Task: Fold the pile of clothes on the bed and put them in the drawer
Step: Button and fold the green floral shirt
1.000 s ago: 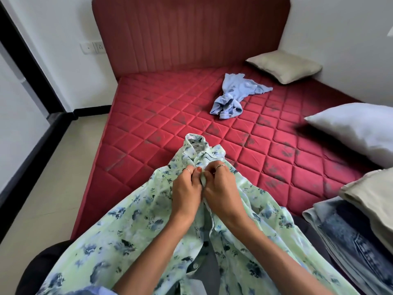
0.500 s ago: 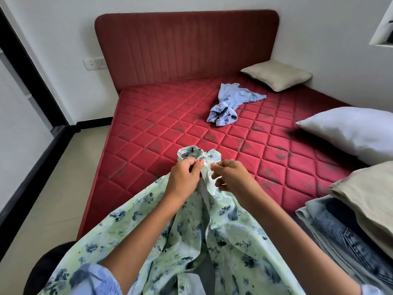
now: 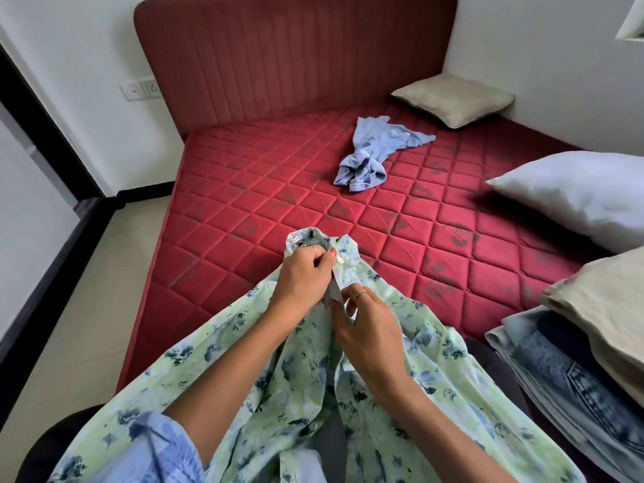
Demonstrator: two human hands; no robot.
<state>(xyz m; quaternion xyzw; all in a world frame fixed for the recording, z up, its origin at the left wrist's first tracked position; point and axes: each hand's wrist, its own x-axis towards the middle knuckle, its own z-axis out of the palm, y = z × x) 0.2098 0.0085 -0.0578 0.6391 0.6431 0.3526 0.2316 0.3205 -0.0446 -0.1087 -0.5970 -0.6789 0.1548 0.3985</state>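
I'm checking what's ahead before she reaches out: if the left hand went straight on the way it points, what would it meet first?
The left hand points up the bed from the floral shirt collar. Bare red mattress comes first; the crumpled blue garment lies further off to the right, though depth is unclear.

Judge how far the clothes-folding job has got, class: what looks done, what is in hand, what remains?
Done: folded jeans and a beige garment lie stacked at the right. In hand: the left hand and right hand pinch the floral shirt by its front opening near the collar, still unfolded. Left: the crumpled blue garment on the mattress; no drawer is visible.
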